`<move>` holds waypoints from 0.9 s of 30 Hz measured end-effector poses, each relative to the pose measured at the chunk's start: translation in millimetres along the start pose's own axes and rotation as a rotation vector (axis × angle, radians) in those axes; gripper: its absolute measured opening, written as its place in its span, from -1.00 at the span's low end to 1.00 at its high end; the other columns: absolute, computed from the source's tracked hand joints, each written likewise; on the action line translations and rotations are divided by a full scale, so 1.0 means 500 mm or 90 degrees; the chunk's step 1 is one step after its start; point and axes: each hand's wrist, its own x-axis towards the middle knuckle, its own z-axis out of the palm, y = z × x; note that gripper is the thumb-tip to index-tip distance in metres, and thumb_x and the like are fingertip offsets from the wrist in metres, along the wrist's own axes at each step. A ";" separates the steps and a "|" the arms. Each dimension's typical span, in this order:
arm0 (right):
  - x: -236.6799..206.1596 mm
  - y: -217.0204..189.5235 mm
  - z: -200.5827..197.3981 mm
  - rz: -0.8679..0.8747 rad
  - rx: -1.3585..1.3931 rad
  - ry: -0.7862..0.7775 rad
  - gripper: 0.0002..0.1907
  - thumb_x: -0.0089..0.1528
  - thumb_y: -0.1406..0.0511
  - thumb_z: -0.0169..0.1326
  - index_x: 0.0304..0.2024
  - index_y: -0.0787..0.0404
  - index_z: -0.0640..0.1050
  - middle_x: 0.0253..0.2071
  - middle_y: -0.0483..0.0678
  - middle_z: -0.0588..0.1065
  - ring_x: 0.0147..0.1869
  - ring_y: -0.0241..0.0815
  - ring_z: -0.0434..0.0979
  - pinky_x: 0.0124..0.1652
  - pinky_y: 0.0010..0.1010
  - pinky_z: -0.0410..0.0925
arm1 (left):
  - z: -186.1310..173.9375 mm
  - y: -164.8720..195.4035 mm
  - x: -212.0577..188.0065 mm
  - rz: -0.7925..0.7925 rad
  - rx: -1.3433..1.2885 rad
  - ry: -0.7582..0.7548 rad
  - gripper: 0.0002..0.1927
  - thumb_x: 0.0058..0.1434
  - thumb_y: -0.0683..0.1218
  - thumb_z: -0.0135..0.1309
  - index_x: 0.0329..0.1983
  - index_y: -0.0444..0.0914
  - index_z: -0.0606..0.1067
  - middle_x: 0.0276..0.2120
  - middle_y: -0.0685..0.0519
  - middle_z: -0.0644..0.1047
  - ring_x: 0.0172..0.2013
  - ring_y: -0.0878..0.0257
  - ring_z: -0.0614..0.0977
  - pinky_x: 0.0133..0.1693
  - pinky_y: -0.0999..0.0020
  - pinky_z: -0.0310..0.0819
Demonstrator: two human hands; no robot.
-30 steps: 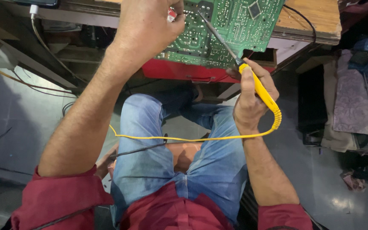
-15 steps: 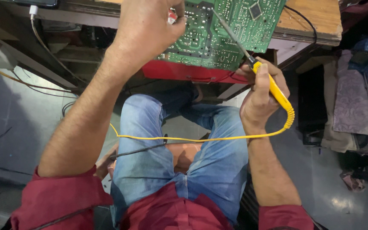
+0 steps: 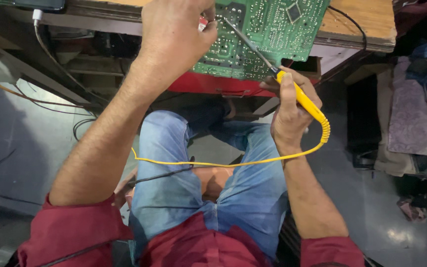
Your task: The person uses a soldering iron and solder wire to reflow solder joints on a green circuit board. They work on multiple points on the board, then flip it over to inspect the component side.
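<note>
Soldering looks midway: right hand (image 3: 290,113) grips the yellow soldering iron (image 3: 302,99), tip on the green circuit board (image 3: 263,34) at 12 o'clock; left hand (image 3: 174,39) pinches something small, red-tipped.

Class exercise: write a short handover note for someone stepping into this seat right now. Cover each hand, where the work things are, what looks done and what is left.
Right hand: gripping the yellow-handled soldering iron, metal tip on the green printed circuit board.
Left hand: resting on the board's left part, pinching a small red-and-white item; what it is cannot be told.
Board lies solder side up on the wooden bench, over a red casing.
Yellow cord crosses the lap.
Done: the iron's tip is on the board.
Left: joint state too small to judge.
</note>
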 end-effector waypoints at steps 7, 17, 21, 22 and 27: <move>0.001 -0.001 0.007 0.023 0.001 -0.002 -0.72 0.44 0.32 0.04 0.03 0.47 0.54 -0.12 0.09 0.57 -0.12 -0.10 0.67 -0.04 -0.25 0.61 | 0.002 0.003 0.000 -0.010 0.017 -0.001 -0.88 0.11 -0.09 0.33 -0.33 -0.16 0.60 -0.42 0.01 0.58 -0.36 0.02 0.65 -0.36 0.10 0.47; -0.003 -0.009 0.009 0.000 -0.061 -0.023 -0.74 0.43 0.35 0.06 0.06 0.48 0.54 -0.12 0.10 0.59 -0.10 -0.12 0.68 -0.01 -0.33 0.59 | 0.008 0.004 0.000 -0.022 0.029 -0.005 -0.91 0.12 -0.11 0.31 -0.33 -0.15 0.61 -0.43 0.05 0.60 -0.38 0.08 0.66 -0.37 0.14 0.48; -0.006 -0.012 0.000 -0.016 -0.144 -0.053 -0.74 0.43 0.37 0.08 0.08 0.46 0.56 -0.14 0.07 0.61 -0.09 -0.20 0.66 -0.02 -0.49 0.48 | 0.008 0.005 0.001 -0.029 0.027 -0.003 -0.90 0.13 -0.08 0.33 -0.35 -0.14 0.62 -0.44 0.06 0.60 -0.39 0.08 0.66 -0.37 0.14 0.48; -0.006 -0.012 -0.002 -0.061 -0.194 -0.054 -0.76 0.43 0.38 0.09 0.07 0.45 0.58 -0.15 0.06 0.61 -0.11 -0.20 0.64 -0.04 -0.49 0.47 | 0.008 0.005 0.001 -0.027 0.029 -0.002 -0.90 0.14 -0.08 0.33 -0.34 -0.14 0.61 -0.45 0.06 0.60 -0.39 0.08 0.66 -0.36 0.14 0.48; -0.009 -0.009 0.000 -0.171 -0.244 -0.085 -0.79 0.40 0.41 0.13 0.04 0.43 0.59 -0.13 0.05 0.59 -0.10 -0.24 0.63 -0.04 -0.49 0.47 | 0.007 0.007 -0.002 -0.017 0.030 0.006 -0.91 0.12 -0.12 0.30 -0.34 -0.14 0.60 -0.44 0.06 0.59 -0.39 0.08 0.65 -0.38 0.15 0.47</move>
